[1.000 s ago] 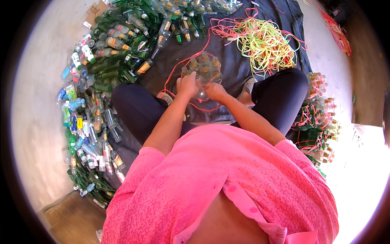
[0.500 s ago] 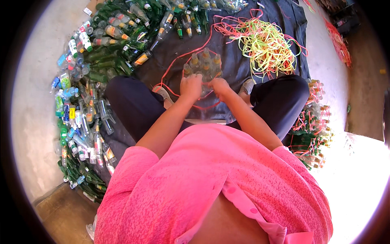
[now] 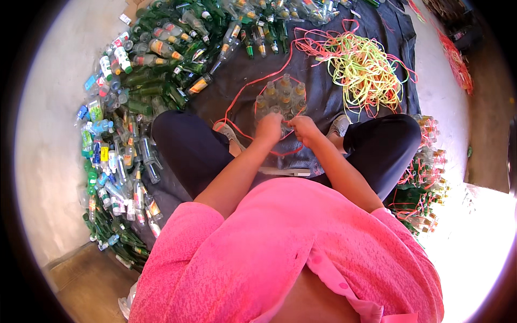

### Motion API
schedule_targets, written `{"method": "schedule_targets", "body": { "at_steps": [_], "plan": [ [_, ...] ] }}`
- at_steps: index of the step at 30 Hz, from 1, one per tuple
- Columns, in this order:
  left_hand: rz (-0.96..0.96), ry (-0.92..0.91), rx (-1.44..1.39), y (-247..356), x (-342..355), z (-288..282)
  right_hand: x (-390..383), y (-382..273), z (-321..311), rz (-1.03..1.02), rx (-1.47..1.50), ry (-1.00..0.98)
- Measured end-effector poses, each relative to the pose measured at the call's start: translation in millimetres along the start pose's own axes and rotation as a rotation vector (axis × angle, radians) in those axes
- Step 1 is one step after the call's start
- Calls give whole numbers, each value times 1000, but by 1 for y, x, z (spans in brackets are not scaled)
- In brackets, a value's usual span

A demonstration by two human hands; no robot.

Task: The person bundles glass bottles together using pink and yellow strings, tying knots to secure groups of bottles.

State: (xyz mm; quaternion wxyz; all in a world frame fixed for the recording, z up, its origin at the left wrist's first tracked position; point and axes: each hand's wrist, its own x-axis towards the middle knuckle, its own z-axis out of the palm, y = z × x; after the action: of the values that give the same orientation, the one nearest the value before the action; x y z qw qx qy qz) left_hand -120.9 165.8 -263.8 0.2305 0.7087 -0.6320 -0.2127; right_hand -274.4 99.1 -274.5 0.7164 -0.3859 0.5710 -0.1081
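Gripping red cord [image 3: 286,123], left hand [image 3: 269,128] and right hand [image 3: 305,130] nearly meeting, forearms [image 3: 241,168] angled inward, beside clustered bottles [image 3: 285,96]

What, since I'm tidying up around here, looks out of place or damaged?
The yellow-red cord heap at upper right looks messiest: tangled on the black sheet, a red strand curving away leftward. The bottle pile at left is jumbled, many lying sideways. No breakage or spill can be made out.

Clear bottles [image 3: 285,98], upright, clustered, red strap [image 3: 246,86], looped
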Motion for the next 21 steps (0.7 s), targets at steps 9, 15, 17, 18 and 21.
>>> {"method": "schedule_targets", "body": {
  "at_steps": [9, 15, 17, 18, 21],
  "plan": [
    [82, -22, -65, -11, 1, 3, -13, -3, 3, -56, -46, -62],
    [-13, -152, 105, 11, 9, -7, 12, -1, 1, -154, 37, -13],
    [-40, -198, 162, 16, 12, -8, 27, 8, -4, -198, 23, 7],
    [-52, -211, 193, 17, 13, -10, 37, 10, -6, -246, -67, -3],
    [-44, -187, 224, 20, 13, -11, 52, 14, -5, -757, -455, 91]
  ]
}}
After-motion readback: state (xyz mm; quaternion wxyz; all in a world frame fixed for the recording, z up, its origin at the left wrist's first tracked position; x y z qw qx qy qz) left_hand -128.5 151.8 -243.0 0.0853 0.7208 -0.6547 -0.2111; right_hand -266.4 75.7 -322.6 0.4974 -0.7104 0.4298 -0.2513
